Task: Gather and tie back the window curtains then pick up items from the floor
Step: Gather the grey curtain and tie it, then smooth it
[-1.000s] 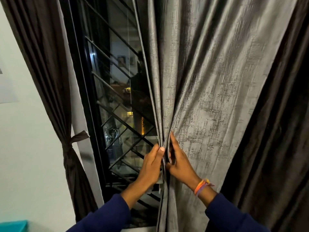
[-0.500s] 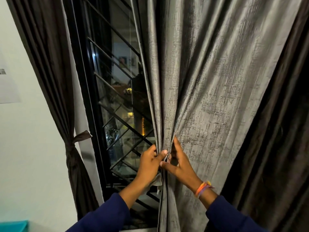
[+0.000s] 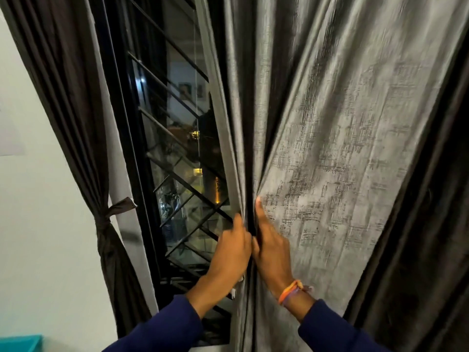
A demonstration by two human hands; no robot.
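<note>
The wide silvery grey curtain (image 3: 330,148) filling the centre and right of the frame carries a rough crosshatch pattern in darker charcoal, like brushed scratches. Along the far right edge hangs a plain dark brown satin curtain (image 3: 426,224), without pattern. At the left hangs a matching dark brown tied-back curtain (image 3: 76,110), bound with a band of the same brown. Between them the black metal window grille (image 3: 177,194) crosses in diagonal bars over dark glass dotted with small yellow lights. The wall (image 3: 33,199) at the left is pale white. Both sleeves (image 3: 162,329) are navy blue; the orange and purple wristband (image 3: 291,293) sits at lower centre. A turquoise corner (image 3: 17,344) shows lower left.
</note>
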